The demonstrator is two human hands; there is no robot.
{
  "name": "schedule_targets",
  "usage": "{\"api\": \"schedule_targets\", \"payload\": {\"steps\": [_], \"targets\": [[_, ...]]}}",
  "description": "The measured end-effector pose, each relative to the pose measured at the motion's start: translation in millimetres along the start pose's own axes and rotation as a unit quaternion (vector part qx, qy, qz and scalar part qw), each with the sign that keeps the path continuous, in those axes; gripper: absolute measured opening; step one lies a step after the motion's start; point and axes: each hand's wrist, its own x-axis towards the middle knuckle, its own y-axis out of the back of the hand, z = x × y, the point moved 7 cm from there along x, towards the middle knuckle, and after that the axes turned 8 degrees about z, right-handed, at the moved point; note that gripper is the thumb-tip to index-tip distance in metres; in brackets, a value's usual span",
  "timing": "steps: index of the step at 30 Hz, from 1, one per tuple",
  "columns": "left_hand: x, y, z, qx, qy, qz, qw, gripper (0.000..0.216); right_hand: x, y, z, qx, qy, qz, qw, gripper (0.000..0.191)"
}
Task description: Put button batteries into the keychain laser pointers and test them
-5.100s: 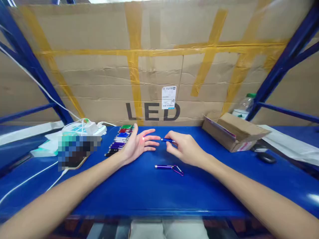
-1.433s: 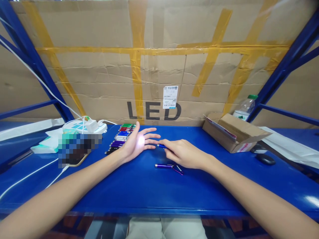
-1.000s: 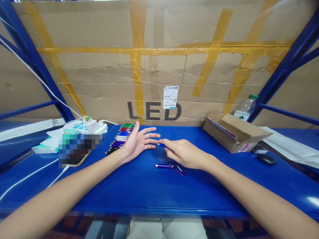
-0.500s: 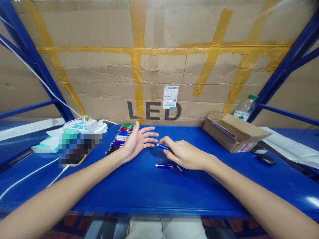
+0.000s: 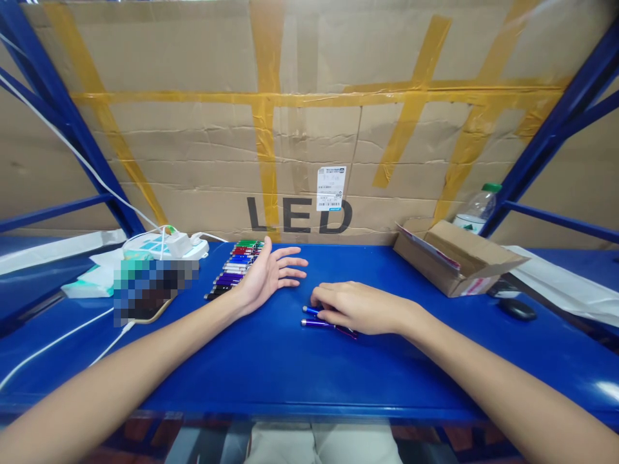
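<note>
My right hand [image 5: 355, 306] is closed on a blue pen [image 5: 310, 310], whose silver-capped end sticks out to the left; the rest is hidden under my fingers. Just in front of it, closer to me, a purple pen [image 5: 319, 323] lies on the blue tabletop, its right end partly under the hand. My left hand [image 5: 265, 274] rests palm sideways with its fingers spread and nothing in them. Beside that hand lies a row of several pens [image 5: 236, 260] in green, red, blue, white, purple and black, partly covered by the hand and wrist.
On the left are a phone [image 5: 159, 303], a tissue pack [image 5: 91, 280] and a white power strip [image 5: 145, 245] with cables. An open cardboard box [image 5: 454, 258], a bottle [image 5: 476, 209] and a black mouse [image 5: 516, 309] stand on the right. A large carton [image 5: 217, 148] backs the table.
My right hand has lowered the blue pen toward me, from above the table to beside the purple pen. The left hand has stayed in place.
</note>
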Motion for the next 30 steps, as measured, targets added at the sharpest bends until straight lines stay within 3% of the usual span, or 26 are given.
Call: {"api": "schedule_targets", "payload": {"steps": [9,16,19,23,30], "targets": [[-0.2,-0.5,-0.3,0.003,0.001,-0.003,1.000,0.083,0.6,1.3,-4.0,0.018,0.018,0.014,1.000,0.033],[0.1,-0.1,-0.7,0.007,-0.003,-0.004,1.000,0.083,1.7,2.2,4.7,0.010,0.031,0.017,0.999,0.019],[0.7,0.6,-1.5,0.010,-0.003,-0.008,1.000,0.083,2.0,5.9,28.3,-0.027,-0.002,0.034,0.999,0.018],[1.2,1.6,-2.4,0.024,-0.005,-0.009,1.000,0.083,-2.1,15.6,79.8,-0.097,-0.089,0.083,0.988,0.021],[1.7,1.6,-4.2,0.044,-0.005,-0.018,0.999,0.082,-22.2,28.0,159.5,-0.204,-0.252,0.137,0.936,0.027]]}}
